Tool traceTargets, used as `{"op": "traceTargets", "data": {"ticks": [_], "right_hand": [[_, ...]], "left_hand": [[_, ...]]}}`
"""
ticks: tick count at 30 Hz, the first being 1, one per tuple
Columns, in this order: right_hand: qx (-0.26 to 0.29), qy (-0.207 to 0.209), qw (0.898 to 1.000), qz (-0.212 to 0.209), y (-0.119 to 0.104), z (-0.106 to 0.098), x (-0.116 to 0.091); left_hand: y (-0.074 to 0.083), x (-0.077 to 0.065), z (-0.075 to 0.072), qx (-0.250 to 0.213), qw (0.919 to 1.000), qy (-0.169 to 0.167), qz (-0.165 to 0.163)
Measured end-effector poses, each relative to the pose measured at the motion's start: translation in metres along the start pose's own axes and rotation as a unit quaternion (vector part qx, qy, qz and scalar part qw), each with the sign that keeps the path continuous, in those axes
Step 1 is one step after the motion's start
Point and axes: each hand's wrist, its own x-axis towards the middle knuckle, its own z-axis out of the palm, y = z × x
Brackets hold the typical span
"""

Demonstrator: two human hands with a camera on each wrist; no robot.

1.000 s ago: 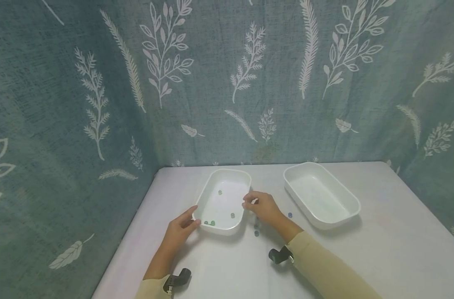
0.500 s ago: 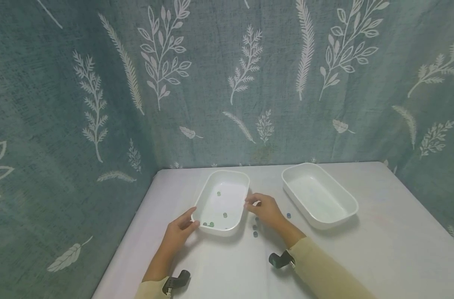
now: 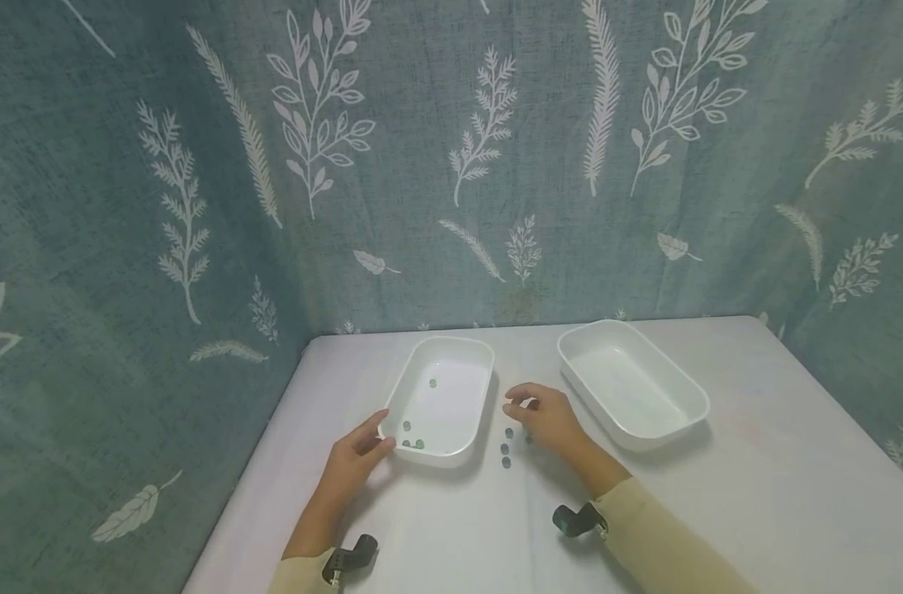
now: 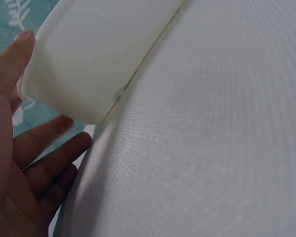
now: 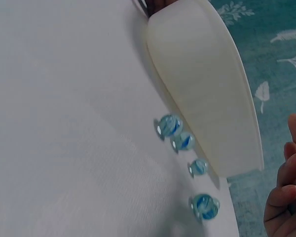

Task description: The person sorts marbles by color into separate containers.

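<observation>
My left hand [image 3: 355,458] holds the near-left corner of a white tray [image 3: 479,404], thumb and forefinger at its rim. In the left wrist view the thumb lies along the rim while the other fingers curl loosely below. Several glass marbles [image 3: 407,426] lie inside this tray, mostly toward its near-left corner. Right of the tray, my right hand [image 3: 550,419] hovers with loosely bent fingers, and no marble shows between them. Beneath and beside it, several clear marbles with blue swirls [image 5: 168,126] rest on the white cloth, near the tray wall [image 5: 202,89] in the right wrist view.
A second white tray [image 3: 630,388] stands at the back right, angled. A patterned teal curtain [image 3: 422,165] hangs behind and to the left of the table [image 3: 451,536]. Black wrist cameras [image 3: 578,520] are strapped at both sleeves.
My right hand has drawn away from the tray's right rim, toward the right. One marble inside the tray has rolled left to the others. The left hand has stayed at the corner.
</observation>
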Motion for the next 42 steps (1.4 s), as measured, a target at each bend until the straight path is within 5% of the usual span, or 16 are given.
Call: {"op": "traceTargets", "data": {"ticks": [21, 26, 35, 42], "right_hand": [[-0.02, -0.011, 1.0, 0.012, 0.021, -0.041, -0.024], [-0.02, -0.017, 1.0, -0.009, 0.02, -0.056, -0.03], [0.002, 0.015, 0.999, -0.036, 0.032, -0.079, -0.049], [0.01, 0.049, 0.998, -0.032, 0.038, -0.099, -0.065]], "left_hand": [[0.004, 0.001, 0.003, 0.001, 0.9997, -0.003, 0.024], [0.011, 0.002, -0.001, 0.007, 0.9985, 0.036, 0.041], [0.035, -0.003, -0.013, 0.047, 0.977, 0.167, 0.125], [0.051, -0.005, -0.005, 0.068, 0.9637, 0.165, 0.198]]}}
